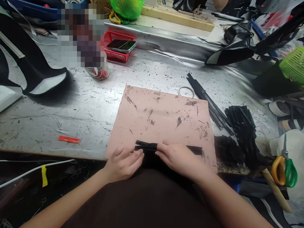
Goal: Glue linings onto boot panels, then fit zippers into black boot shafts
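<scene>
A long black strip (pixel 195 149), looking like leather or fabric, lies crosswise near the front edge of a stained pink board (pixel 152 107). My right hand (pixel 178 158) is closed on the strip around its middle, thumb and fingers pinched together. At the strip's left end, my left hand (pixel 125 161) has its fingers curled and pressed together on the black material's lower edge. The fingertips of both hands partly cover the strip, and what lies under the right palm is hidden.
More black strips (pixel 209 104) and a black bundle (pixel 242 126) lie to the right, near a tape ring (pixel 186 91). Scissors (pixel 283 167) with orange and green handles are at far right. A red basket (pixel 116 56) holds a phone (pixel 121 45). An orange tag (pixel 68 139) lies left.
</scene>
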### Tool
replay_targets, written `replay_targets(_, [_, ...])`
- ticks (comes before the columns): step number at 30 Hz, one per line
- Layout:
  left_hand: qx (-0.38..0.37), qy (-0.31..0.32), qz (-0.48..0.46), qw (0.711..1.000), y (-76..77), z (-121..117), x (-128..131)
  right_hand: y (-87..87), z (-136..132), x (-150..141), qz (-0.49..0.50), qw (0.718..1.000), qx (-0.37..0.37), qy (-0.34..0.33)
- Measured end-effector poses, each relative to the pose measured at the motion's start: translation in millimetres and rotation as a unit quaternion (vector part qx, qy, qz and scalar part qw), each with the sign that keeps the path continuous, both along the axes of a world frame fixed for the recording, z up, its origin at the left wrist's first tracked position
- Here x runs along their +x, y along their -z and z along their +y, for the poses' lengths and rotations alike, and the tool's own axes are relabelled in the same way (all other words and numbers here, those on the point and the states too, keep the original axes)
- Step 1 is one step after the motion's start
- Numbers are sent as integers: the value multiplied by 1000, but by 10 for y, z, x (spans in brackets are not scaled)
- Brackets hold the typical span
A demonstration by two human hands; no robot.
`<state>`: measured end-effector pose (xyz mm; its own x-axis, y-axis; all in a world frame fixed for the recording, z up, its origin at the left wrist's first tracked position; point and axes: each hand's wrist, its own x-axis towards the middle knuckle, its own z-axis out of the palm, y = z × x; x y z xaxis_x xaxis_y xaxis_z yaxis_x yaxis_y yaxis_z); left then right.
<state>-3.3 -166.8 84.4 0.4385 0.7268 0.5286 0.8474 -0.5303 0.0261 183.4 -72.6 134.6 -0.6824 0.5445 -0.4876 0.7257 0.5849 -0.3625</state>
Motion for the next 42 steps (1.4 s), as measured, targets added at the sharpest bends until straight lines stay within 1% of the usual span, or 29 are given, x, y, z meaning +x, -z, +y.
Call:
replay_targets(6, [-1, -13, 46, 999, 19, -31, 5, 10, 25, -38, 10, 999, -4, 35])
replay_targets(9, [-18, -29, 75, 997, 39, -58, 31, 22, 42, -53, 17, 999, -3, 38])
replay_targets(14, [-49, -48, 97, 993, 70, -95, 67, 17, 76, -57, 18, 999, -23, 46])
replay_targets(20, [-60, -37, 114, 991, 48, -58, 85, 21, 95, -104, 4, 999, -20, 35])
replay_targets(23, [-41, -21, 118, 992, 38, -8, 120, 16, 72, -127, -22, 999, 23, 11])
replay_targets(25, [-26, -3, 120, 992, 37, 24, 153, -6, 61, -92, -38, 997, 61, -2])
replay_targets(27, [-21, 17, 134, 991, 42, 44, 188, -39, 60, -8, -53, 996, 77, 15])
replay_targets(30, [-8, 32, 167, 985, 62, 47, 226, -76, 65, 150, -40, 995, 54, 70])
replay_targets(32, [12, 32, 177, 984, 76, 39, 239, -72, 62, 220, -14, 995, 41, 86])
replay_targets(34, [24, 33, 184, 982, 84, 35, 242, -50, 51, 247, 1, 995, 46, 90])
replay_targets(36, [19, 35, 191, 981, 82, 42, 238, -21, 38, 244, 6, 995, 55, 89])
replay_targets(39, [6, 45, 196, 980, 65, 72, 235, 10, 27, 224, -3, 994, 73, 84])
replay_targets(42, [20, 50, 203, 978, 41, 106, 250, 33, 24, 199, -16, 992, 98, 79])
